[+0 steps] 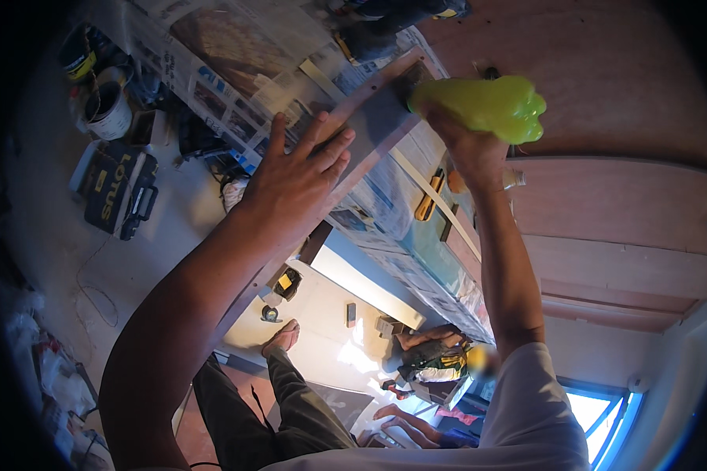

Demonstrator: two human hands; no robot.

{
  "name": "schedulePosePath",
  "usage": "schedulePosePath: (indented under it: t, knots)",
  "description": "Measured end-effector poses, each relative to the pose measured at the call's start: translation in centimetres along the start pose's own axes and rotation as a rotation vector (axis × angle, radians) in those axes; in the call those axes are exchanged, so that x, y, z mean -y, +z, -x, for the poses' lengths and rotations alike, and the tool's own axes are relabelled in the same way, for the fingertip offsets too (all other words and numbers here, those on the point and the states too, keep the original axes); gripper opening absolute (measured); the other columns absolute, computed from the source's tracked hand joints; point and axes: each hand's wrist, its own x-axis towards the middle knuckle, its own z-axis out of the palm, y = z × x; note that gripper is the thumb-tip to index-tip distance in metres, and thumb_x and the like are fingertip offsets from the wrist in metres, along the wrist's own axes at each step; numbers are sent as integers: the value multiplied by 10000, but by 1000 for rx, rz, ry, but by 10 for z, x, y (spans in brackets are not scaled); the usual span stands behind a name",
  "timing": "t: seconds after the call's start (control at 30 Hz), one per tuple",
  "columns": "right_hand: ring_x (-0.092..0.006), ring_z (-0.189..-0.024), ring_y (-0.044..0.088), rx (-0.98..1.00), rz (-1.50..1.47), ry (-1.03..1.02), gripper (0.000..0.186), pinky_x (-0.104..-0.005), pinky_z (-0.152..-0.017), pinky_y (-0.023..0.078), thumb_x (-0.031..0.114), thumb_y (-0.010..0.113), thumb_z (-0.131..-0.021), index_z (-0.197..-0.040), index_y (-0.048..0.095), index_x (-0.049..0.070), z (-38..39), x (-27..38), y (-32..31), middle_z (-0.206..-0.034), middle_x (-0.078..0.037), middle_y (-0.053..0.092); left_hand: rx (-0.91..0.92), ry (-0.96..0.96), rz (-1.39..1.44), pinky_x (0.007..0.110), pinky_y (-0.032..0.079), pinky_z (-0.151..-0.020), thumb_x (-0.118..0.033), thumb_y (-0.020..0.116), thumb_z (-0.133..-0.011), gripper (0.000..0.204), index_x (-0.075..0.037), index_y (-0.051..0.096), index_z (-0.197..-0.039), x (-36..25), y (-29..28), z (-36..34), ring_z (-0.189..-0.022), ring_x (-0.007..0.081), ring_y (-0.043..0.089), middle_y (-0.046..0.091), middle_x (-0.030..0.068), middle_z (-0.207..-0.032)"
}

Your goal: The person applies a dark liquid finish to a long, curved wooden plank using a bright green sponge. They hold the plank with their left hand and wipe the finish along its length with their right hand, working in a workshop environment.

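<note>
My left hand (302, 173) lies with its fingers spread on a long wooden board (381, 118), which slants across newspaper-covered work surface (251, 98) and toward my legs. In my right hand (471, 153) is a yellow-green plastic bottle (491, 106), tipped on its side at the board's far end. The bottle's narrower end meets a dark patch there; whether anything flows out cannot be seen. A yellow-and-black utility knife (430, 198) rests on the newspaper, to the right of the board. Close by runs a thin pale wood strip (424, 184).
On the floor at left stand a dark tool case (116, 188) and a white bucket (108, 118). A dark power tool (369, 31) sits at the far edge. Small tools, including a round black-and-yellow item (287, 282), lie near my foot. Another person (440, 361) is low at the right.
</note>
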Motion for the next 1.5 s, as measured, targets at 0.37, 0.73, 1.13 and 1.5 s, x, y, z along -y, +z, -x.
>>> schedulePosePath:
  t: [0.37, 0.73, 1.13, 1.5]
  knots:
    - [-254, -738, 702, -122, 183, -287, 239, -361, -696, 557, 209, 873, -782, -926, 771, 48, -20, -5, 9, -900, -93, 752, 41, -18, 7, 696, 126, -1217, -160, 464, -1019, 550, -131, 418, -1566, 1, 0, 0, -1584, 322, 127, 209, 12, -1712]
    - [-222, -828, 719, -123, -45, 17, 407, -340, -775, 575, 196, 893, -750, -1060, 706, 11, -41, -16, 9, -953, -107, 745, 35, -26, -3, 710, 116, -1211, -159, 465, -1018, 549, -132, 419, -1565, 0, -1, 0, -1586, 323, 114, 200, 11, -1715]
    - [-203, -720, 731, -177, -89, -175, 216, -328, -671, 568, 193, 855, -799, -910, 764, 31, -32, 2, 26, -847, -87, 766, 38, -29, 11, 710, 137, -1205, -170, 460, -1026, 541, -135, 419, -1565, 0, -1, 0, -1587, 313, 115, 193, 10, -1716]
    - [-211, -774, 720, -134, -53, -21, 300, -334, -731, 569, 223, 875, -769, -957, 751, 24, -29, 0, 23, -883, -96, 749, 18, -37, 14, 698, 156, -1207, -166, 456, -1028, 536, -146, 424, -1563, 1, 4, 0, -1585, 291, 139, 210, -2, -1712]
